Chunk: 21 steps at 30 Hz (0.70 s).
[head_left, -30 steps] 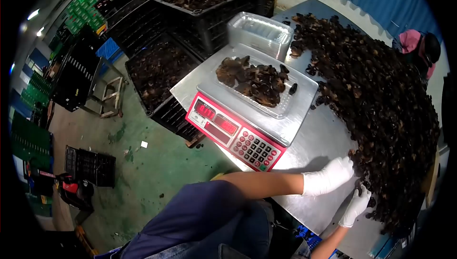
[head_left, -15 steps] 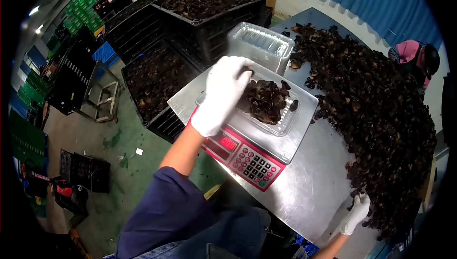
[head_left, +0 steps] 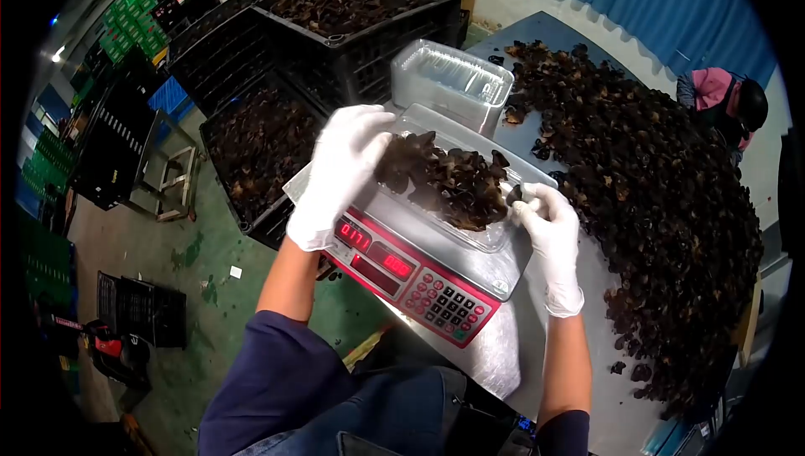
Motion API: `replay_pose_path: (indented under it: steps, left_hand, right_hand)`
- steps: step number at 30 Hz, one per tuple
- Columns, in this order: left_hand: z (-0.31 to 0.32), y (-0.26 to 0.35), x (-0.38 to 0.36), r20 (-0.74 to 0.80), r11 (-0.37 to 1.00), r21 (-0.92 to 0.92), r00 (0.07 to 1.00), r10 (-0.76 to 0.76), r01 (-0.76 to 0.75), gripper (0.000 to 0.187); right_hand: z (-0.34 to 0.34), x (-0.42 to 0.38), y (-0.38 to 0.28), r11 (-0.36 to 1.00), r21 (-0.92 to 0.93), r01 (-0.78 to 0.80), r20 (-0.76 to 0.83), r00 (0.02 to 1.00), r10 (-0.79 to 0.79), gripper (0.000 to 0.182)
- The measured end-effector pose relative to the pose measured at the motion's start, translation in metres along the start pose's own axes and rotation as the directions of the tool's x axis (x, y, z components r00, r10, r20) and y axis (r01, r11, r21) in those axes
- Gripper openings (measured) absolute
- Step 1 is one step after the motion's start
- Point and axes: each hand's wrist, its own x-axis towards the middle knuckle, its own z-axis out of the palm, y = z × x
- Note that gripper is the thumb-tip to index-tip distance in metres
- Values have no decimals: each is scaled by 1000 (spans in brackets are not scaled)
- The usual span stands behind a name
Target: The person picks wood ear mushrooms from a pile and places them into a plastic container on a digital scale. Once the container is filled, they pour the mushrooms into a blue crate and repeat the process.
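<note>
White-gloved left hand and right hand, frame centre, clasp opposite ends of clear plastic tray of dark mushrooms, steadying it on red-faced steel scale; fingers curled around rim.

Produce packing hall, probably warehouse floor. Steel worktop heaped with dark dried fungus; red electronic scale carrying a clear tray; stack of empty clear trays behind. Black plastic crates full of the same fungus alongside, green crates stacked far off, blurred. Painted green concrete floor. Blue curtain wall.
</note>
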Motion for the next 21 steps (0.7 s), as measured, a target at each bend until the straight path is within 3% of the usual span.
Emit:
replay_pose_path:
  steps: [2, 4, 6, 9, 18, 20, 21]
  left_hand:
    - [-14, -15, -1, -55, 999, -14, 997, -48, 47, 26]
    - [-22, -26, -3, -74, 981, -105, 982, -174, 166, 25]
    - [-26, -40, -2, -71, 982, -58, 980, -185, 181, 25]
    - [-26, -45, -2, -72, 976, -63, 974, -214, 210, 25]
    - [-17, -32, -1, -59, 962, -114, 965, -255, 247, 24]
    - [-15, -31, -2, -54, 960, -126, 965, -258, 249, 24]
    - [-14, -30, -2, -49, 958, -138, 965, -259, 250, 24]
  right_hand:
    - [-8, -2, 6, 999, 42, 25, -89, 996, -22, 23]
    - [-22, -6, 12, 964, 250, -94, -89, 989, 120, 19]
    - [-31, -1, 11, 999, 46, -1, -159, 987, 8, 19]
    - [-35, 3, 14, 998, 54, -43, -166, 985, 51, 18]
    - [-26, 6, 9, 1000, -13, 5, -157, 988, -7, 16]
    - [-22, 15, 0, 948, -308, 78, -74, 992, -106, 18]
    - [-16, 21, -2, 922, -325, 210, -55, 969, -240, 20]
